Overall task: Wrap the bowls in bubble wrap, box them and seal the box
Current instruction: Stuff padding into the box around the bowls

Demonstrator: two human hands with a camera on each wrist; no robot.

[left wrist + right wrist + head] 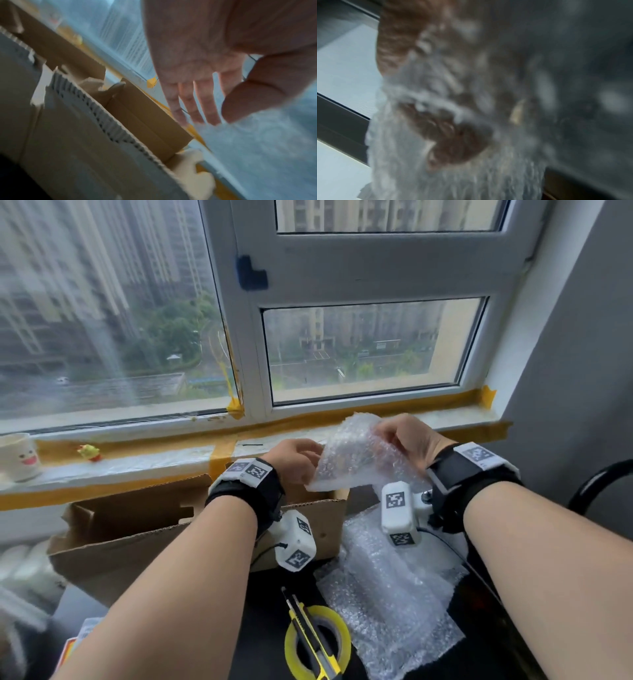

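Note:
I hold a sheet of bubble wrap point(352, 460) up in the air above the right end of an open cardboard box point(137, 529). My right hand point(385, 436) pinches the sheet's top right part; in the right wrist view its curled fingers point(453, 136) show blurred behind the wrap point(471, 175). My left hand point(313, 460) is at the sheet's left edge. In the left wrist view the left hand's fingers point(197, 105) are straight, their tips meeting the wrap point(257, 148). I cannot tell whether a bowl is inside the sheet.
More bubble wrap point(387, 594) lies on the dark table right of the box. A yellow tape roll point(339, 631) with a utility knife point(310, 631) across it lies near me. A white mug point(19, 457) and small toy point(89, 453) stand on the windowsill. Blurred white shapes point(20, 573) sit at far left.

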